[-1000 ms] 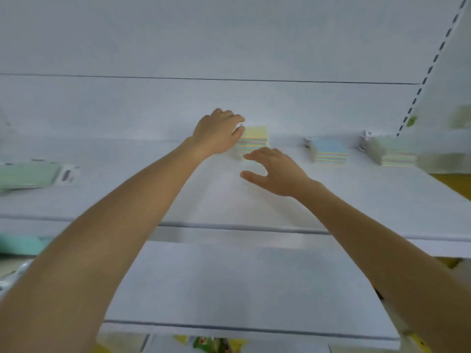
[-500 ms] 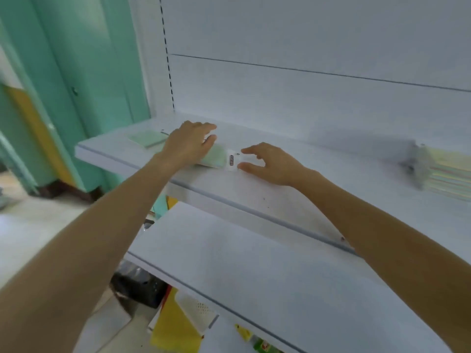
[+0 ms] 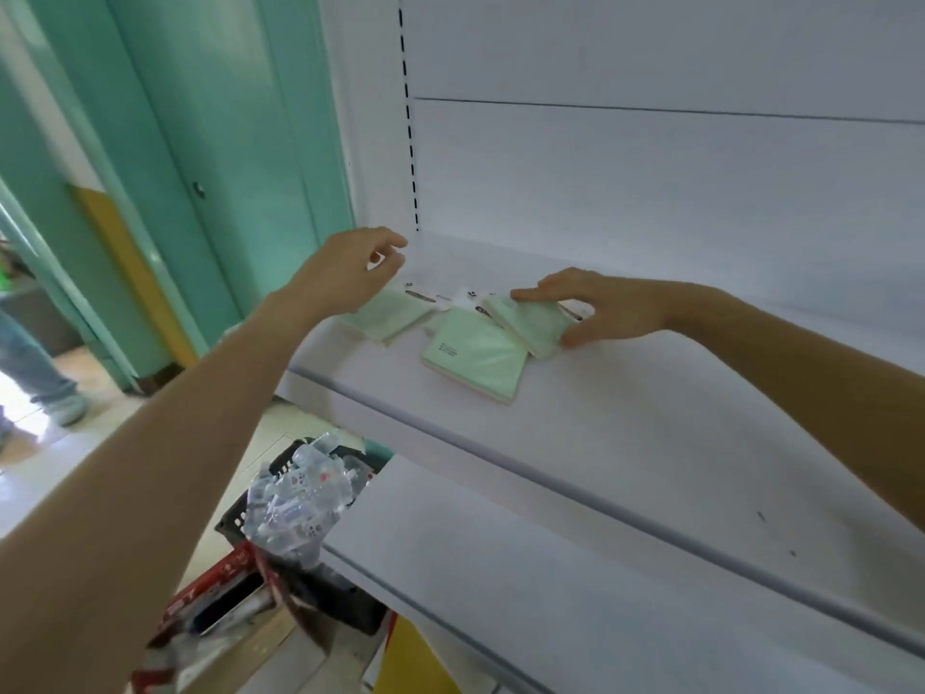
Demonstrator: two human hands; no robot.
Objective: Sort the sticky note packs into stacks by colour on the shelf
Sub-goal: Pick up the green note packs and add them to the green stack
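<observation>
**Gathering the green packs at the shelf's left end**

Pinching one green pack [image 3: 528, 320] by its opposite edges, the right hand [image 3: 603, 308] is tilting it over a second pack [image 3: 473, 355] lying flat on the shelf [image 3: 625, 418]. The left hand [image 3: 350, 273] is hovering, fingers loosely curled and holding nothing, above a third pack [image 3: 390, 313]. These wrapped pads are probably proving light, stiff and slippery, so gripping the side edges seems safest.
</observation>
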